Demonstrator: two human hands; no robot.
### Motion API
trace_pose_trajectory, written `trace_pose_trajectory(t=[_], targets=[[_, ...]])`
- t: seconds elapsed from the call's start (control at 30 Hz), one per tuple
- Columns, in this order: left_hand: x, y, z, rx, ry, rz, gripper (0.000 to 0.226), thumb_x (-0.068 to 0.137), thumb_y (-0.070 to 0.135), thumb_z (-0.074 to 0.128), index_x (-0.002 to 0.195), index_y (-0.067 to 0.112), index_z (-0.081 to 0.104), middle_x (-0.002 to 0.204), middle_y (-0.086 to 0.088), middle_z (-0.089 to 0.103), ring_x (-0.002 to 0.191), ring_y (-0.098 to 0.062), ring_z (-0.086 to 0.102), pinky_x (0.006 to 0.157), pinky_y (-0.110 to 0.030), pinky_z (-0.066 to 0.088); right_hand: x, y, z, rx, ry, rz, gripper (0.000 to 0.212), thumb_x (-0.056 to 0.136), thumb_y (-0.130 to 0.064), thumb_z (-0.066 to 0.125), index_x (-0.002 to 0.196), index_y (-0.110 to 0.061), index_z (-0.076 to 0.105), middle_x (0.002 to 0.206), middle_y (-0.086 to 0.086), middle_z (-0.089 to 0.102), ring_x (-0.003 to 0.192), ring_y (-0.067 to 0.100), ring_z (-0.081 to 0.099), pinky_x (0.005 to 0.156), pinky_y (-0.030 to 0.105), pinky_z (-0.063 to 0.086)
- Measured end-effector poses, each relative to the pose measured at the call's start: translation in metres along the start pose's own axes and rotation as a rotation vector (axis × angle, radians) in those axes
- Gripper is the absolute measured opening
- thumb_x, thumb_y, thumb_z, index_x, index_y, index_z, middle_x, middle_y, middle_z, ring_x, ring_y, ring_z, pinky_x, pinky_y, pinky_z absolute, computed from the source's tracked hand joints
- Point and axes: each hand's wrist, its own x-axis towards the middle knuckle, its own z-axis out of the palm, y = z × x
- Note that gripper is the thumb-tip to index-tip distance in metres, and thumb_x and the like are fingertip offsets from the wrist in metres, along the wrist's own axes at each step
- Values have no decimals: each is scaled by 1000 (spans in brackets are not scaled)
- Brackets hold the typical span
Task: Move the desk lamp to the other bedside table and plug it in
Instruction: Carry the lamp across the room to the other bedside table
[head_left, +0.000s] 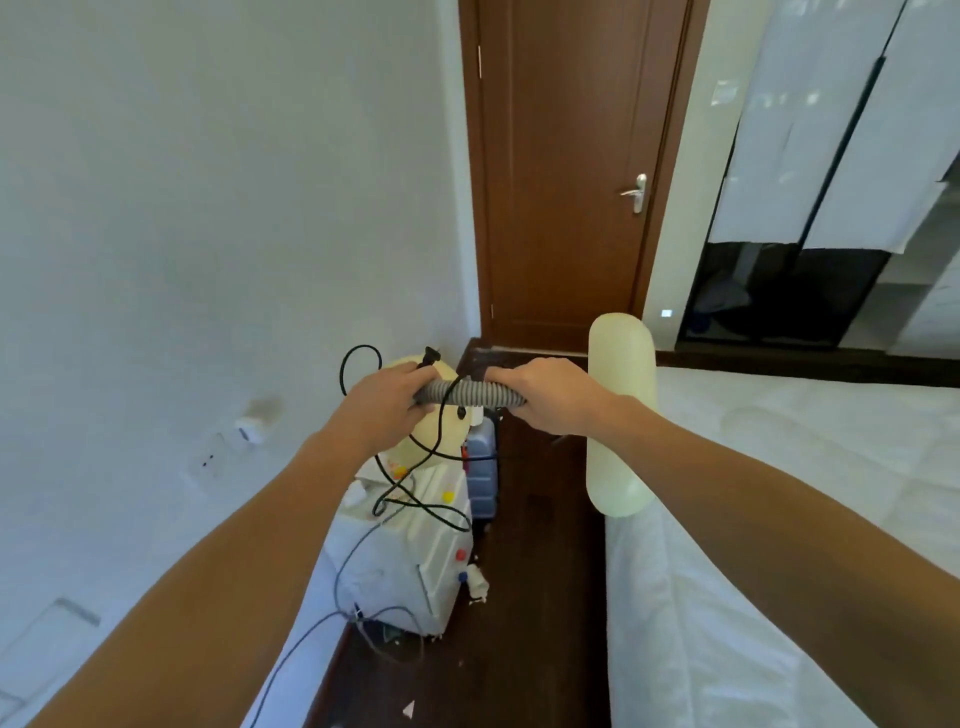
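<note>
I hold the desk lamp in the air with both hands. Its grey ribbed flexible neck (470, 393) runs sideways between them. My left hand (387, 402) grips the neck's left end, together with the black power cord (415, 483), whose plug (431, 356) sticks up above my fingers. My right hand (540, 395) grips the neck's right end. The long pale yellow lamp head (621, 415) hangs upright to the right of my right hand. The round pale yellow base (441, 441) sits below my left hand. The cord dangles in loops over a white bedside table (431, 566).
A wall socket (210, 457) and a small white plug-in device (249, 430) are on the white wall at left. A blue container (482, 478) stands beyond the table. A bed with white bedding (753, 519) fills the right. A brown door (566, 171) is ahead.
</note>
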Motion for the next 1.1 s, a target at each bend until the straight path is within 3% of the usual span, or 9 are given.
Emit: trace_pose_trajectory(t=[0.17, 0.33, 0.57, 0.83, 1.1], targets=[[132, -47, 46, -37, 6, 57, 18, 86, 20, 65, 102, 23, 57, 92, 8, 53, 81, -19, 54, 70, -34, 46, 73, 108, 15, -67, -1, 80, 56, 95, -26, 58, 146, -30, 37, 115, 5, 70, 96, 25, 66, 74, 35, 55], [277, -90, 83, -65, -28, 131, 18, 87, 21, 66, 103, 23, 58, 95, 5, 58, 81, -16, 51, 71, -35, 46, 142, 211, 21, -90, -20, 179, 54, 96, -25, 57, 146, -27, 38, 111, 4, 70, 94, 25, 66, 76, 40, 57], [461, -101, 135, -110, -83, 257, 20, 90, 22, 64, 108, 24, 57, 96, 6, 56, 80, -13, 51, 67, -28, 38, 197, 361, 17, -121, -13, 304, 48, 95, -23, 57, 140, -27, 42, 101, 3, 69, 87, 23, 65, 69, 38, 57], [684, -107, 220, -73, -116, 328, 23, 89, 28, 64, 109, 33, 53, 94, 17, 50, 84, -9, 53, 68, -27, 43, 261, 575, 26, -159, 39, 320, 46, 94, -24, 59, 138, -26, 46, 98, 4, 70, 84, 24, 65, 67, 35, 55], [886, -129, 250, -22, -114, 275, 24, 90, 30, 64, 111, 31, 54, 99, 14, 52, 86, -10, 54, 75, -33, 51, 369, 770, 15, -134, 61, 249, 45, 95, -23, 59, 138, -25, 46, 100, 4, 71, 85, 24, 66, 72, 38, 57]])
